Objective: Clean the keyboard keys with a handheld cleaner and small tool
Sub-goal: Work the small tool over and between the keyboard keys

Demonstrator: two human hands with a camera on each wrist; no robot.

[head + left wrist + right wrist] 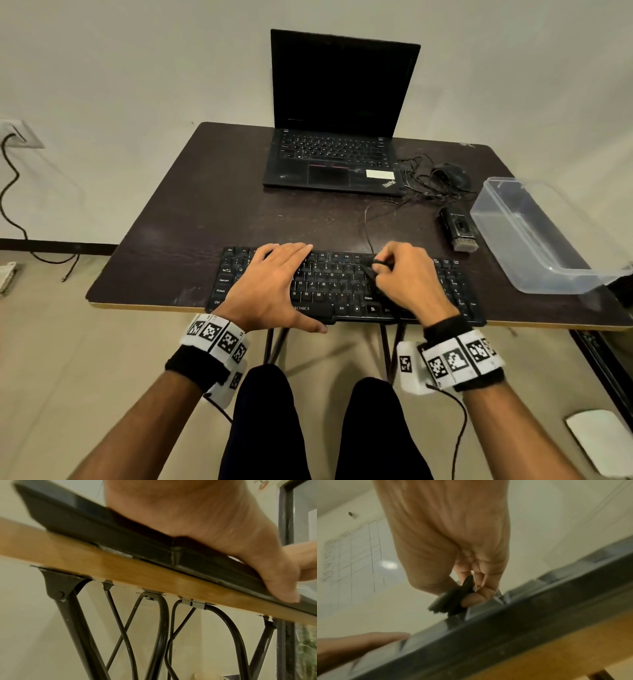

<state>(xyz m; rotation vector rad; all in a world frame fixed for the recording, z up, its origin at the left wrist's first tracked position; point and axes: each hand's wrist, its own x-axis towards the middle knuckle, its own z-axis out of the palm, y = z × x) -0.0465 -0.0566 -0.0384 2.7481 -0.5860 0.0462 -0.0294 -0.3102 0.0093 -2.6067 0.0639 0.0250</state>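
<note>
Evidently the small-tool step is in hand: the right hand [407, 274] pinches a small black tool [452, 600] between curled fingers and sets it among the keys right of the middle of the keyboard [339, 287], which lies along the desk's [191, 219] near edge; the left hand [270, 287] lies spread flat on the left keys, steadying it. The handheld cleaner [460, 228] lies untouched near the right edge beside a clear tub [534, 236]; next, I judge, the tool must work along the key gaps without the board shifting.

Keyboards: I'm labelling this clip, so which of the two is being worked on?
The separate keyboard at the table's near edge, under both hands; the laptop behind it sits untouched.
</note>
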